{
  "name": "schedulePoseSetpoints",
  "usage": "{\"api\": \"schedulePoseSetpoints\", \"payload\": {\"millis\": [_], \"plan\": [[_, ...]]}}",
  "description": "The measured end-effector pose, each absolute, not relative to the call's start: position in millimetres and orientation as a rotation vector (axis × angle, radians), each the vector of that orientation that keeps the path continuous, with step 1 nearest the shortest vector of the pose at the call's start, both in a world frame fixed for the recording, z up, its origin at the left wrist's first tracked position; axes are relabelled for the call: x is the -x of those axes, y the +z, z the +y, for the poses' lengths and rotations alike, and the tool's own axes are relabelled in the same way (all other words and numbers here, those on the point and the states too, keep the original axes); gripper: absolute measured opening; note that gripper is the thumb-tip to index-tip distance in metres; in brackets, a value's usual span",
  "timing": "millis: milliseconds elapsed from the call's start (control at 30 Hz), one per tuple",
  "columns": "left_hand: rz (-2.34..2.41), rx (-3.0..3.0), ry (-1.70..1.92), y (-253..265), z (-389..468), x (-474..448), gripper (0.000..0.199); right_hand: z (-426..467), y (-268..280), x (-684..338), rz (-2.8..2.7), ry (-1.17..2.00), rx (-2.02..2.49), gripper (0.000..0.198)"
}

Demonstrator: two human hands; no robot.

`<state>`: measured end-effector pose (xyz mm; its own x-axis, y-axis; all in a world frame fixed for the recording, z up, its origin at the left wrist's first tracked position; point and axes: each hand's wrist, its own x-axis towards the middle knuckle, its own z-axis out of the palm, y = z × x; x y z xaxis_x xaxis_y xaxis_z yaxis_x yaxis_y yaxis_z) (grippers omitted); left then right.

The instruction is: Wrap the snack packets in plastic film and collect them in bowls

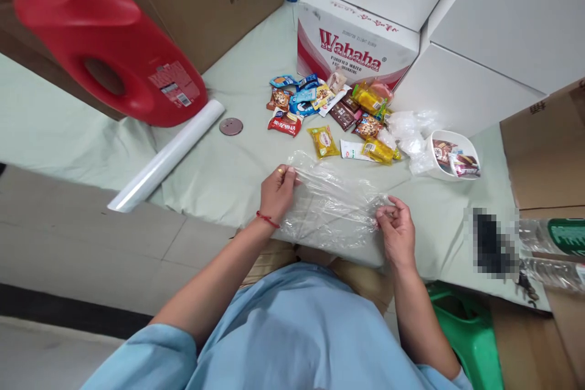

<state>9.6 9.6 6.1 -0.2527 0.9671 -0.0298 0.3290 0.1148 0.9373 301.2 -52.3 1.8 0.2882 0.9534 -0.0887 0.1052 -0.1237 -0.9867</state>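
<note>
Stretched between my hands near the table's front edge is a clear plastic bag (331, 207), thin and crumpled. My left hand (278, 192), with a red string bracelet at the wrist, pinches its left side between thumb and fingers. At the other side, my right hand (397, 228) grips the plastic with thumb and curled fingertips. Just beyond the bag lie a yellow-wrapped snack (323, 141) and a white packet (354, 150). Behind them is a loose pile of wrapped snacks (315, 97) in blue, red, brown and yellow.
A white bowl (429, 167) with wrapped snacks stands right, beside crumpled clear bags (409, 128). Left are a plastic roll (169, 155), a round metallic disc (231, 127) and a big red jug (137, 42). A Wahaha carton (351, 42) stands behind; plastic bottles (534, 234) lie at far right.
</note>
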Motion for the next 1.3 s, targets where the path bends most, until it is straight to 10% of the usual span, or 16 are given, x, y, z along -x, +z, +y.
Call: {"api": "schedulePoseSetpoints", "payload": {"millis": [433,933,1300], "plan": [[2.030,-1.696,0.785,-1.9,8.2,-13.7,0.036,4.9,46.0,-313.9,-1.767,0.425,1.657,0.029],[1.761,-1.376,1.110,-11.3,12.6,-4.3,0.020,97.9,19.3,-289.8,-1.648,1.182,1.491,0.034],[2.092,-1.813,1.210,17.5,0.3,3.8,0.025,44.1,44.9,-286.9,-1.895,0.100,1.521,0.022]]}}
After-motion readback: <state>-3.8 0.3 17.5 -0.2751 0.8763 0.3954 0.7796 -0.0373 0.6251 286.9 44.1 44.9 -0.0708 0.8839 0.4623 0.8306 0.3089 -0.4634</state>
